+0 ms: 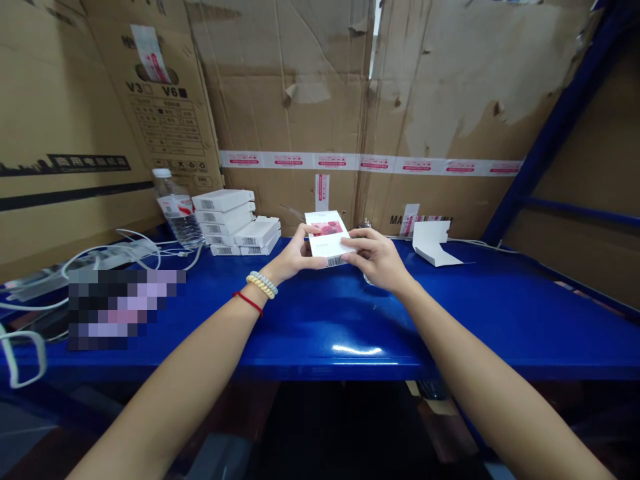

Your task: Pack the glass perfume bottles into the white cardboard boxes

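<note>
White box (327, 249) is sitting between both hands, over the blue table (300, 327). I'm gripping its left edge with the left hand (294, 257), its right with the right hand (379, 261); long axis is pointing away, neither hand being clearly nearer.

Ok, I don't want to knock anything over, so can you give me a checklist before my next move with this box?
1. Left hand on the box: ok, thumb and fingers grip one side.
2. Right hand on the box: ok, it holds the opposite side.
3. Stacked boxes standing: ok, piled beside the bottle.
4. Bottle capped: ok, white cap on.
5. Object behind the right hand fully in view: not ok, the hand hides part of it.
6. Box filled: cannot tell, its inside is hidden.
</note>
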Demonstrator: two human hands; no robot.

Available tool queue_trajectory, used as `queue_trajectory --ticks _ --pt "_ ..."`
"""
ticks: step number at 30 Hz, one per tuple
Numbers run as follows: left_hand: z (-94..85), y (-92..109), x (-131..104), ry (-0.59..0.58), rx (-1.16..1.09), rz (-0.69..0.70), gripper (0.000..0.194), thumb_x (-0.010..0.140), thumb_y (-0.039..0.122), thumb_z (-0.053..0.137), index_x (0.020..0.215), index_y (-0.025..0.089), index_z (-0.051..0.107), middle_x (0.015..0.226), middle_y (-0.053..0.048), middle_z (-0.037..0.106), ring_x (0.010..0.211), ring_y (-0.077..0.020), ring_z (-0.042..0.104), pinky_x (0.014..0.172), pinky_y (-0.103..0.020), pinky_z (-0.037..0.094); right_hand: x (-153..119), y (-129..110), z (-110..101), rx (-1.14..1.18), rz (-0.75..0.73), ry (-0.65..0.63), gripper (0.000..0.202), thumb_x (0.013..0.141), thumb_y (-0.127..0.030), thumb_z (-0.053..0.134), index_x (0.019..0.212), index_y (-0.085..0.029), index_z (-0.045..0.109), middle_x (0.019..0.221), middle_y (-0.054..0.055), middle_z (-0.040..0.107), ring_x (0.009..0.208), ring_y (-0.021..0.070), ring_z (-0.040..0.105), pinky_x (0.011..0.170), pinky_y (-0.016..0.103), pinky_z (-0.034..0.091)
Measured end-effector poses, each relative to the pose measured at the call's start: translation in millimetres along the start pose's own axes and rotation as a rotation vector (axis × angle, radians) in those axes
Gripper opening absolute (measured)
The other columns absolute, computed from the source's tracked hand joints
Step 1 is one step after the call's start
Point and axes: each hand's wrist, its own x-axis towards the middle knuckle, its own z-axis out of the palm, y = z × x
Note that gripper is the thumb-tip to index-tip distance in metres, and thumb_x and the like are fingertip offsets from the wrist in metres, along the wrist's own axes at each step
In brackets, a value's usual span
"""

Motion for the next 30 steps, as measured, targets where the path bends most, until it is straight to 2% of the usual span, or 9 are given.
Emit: queue_trajectory --ticks 2,4,8,12,14,18,20,24,30 --pt "0.6 -0.8 1.1 0.021 -0.025 -0.031 0.059 0.063 0.043 0.078 0.104 0.023 0.04 0.118 -0.008 0.058 0.104 -0.0262 0.061 0.085 -0.041 0.051 -0.4 1.5 0.0 -0.022 -0.012 -0.018 0.029 0.082 -0.041 0.067 0.103 -0.023 0.074 0.111 0.009 0.063 0.072 0.0149 0.062 0.068 0.035 0.059" --pt "2.4 -1.5 2.8 0.065 -0.041 -0.034 0.06 0.069 0.042 0.074 0.112 0.024 0.037 0.119 -0.008 0.059 0.103 -0.0256 0.063 0.087 -0.043 0.051 -1.0 2.0 0.8 -0.038 -0.015 -0.03 0.029 0.082 -0.039 0.066 0.106 -0.022 0.073 0.113 0.01 0.062 0.074 0.0156 0.064 0.07 0.035 0.06" --pt "3.6 -5.1 6.9 0.185 -0.074 0.016 0.104 0.06 0.024 0.081 0.137 0.031 0.011 0.122 -0.009 0.06 0.107 -0.0257 0.063 0.093 -0.045 0.05 -1.6 -0.2 3.3 -0.069 -0.024 -0.031 0.03 0.082 -0.031 0.065 0.109 -0.022 0.071 0.116 0.01 0.062 0.081 0.0174 0.065 0.068 0.034 0.061" --pt "-7.2 -11.8 11.0 0.321 -0.009 0.026 0.114 0.058 0.019 0.079 0.142 0.029 0.002 0.112 -0.009 0.064 0.1 -0.0254 0.067 0.091 -0.048 0.051 0.0 -5.5 2.5 -0.107 -0.036 0.076 0.022 0.079 -0.028 0.064 0.099 -0.021 0.072 0.11 0.009 0.066 0.076 0.0166 0.065 0.07 0.035 0.06" --pt "-15.5 -15.5 12.4 0.389 0.063 0.027 0.11 0.057 0.017 0.078 0.14 0.028 0.007 0.112 -0.008 0.064 0.099 -0.0251 0.067 0.091 -0.049 0.051 2.1 -6.7 -0.3 -0.144 -0.019 0.188 0.015 0.078 -0.027 0.063 0.089 -0.021 0.072 0.101 0.008 0.068 0.078 0.0184 0.066 0.074 0.037 0.058" --pt "-28.7 -21.8 11.9 0.458 0.281 -0.049 0.07 0.056 0.014 0.077 0.118 0.02 0.044 0.115 -0.01 0.064 0.107 -0.0277 0.064 0.097 -0.049 0.048 7.4 2.0 -12.2 -0.173 0.052 0.37 0.011 0.077 -0.025 0.059 0.076 -0.021 0.07 0.089 0.008 0.069 0.082 0.0206 0.066 0.074 0.037 0.056" --pt "-32.5 -24.5 10.0 0.439 0.397 -0.107 0.056 0.056 0.014 0.077 0.107 0.017 0.052 0.113 -0.012 0.065 0.108 -0.0301 0.063 0.099 -0.051 0.046 9.4 13.6 -22.1 -0.223 0.119 0.431 0.013 0.076 -0.024 0.057 0.073 -0.02 0.069 0.086 0.008 0.069 0.079 0.0206 0.065 0.077 0.038 0.054" --pt "-38.3 -31.2 6.4 0.39 0.555 -0.196 0.053 0.054 0.015 0.077 0.103 0.015 0.055 0.11 -0.014 0.067 0.104 -0.0329 0.064 0.096 -0.053 0.047 7.1 46.6 -47.9 -0.417 0.373 0.54 0.018 0.072 -0.02 0.052 0.076 -0.016 0.069 0.084 0.01 0.069 0.081 0.0228 0.062 0.085 0.041 0.049" --pt "-44.3 -39.9 4.9 0.346 0.6 -0.206 0.055 0.054 0.017 0.078 0.103 0.017 0.054 0.11 -0.011 0.067 0.106 -0.0315 0.063 0.098 -0.052 0.045 -13.7 96.7 -73.3 -0.723 0.825 0.506 0.032 0.059 -0.017 0.058 0.089 -0.014 0.068 0.101 0.019 0.065 0.104 0.0345 0.052 0.09 0.052 0.041"
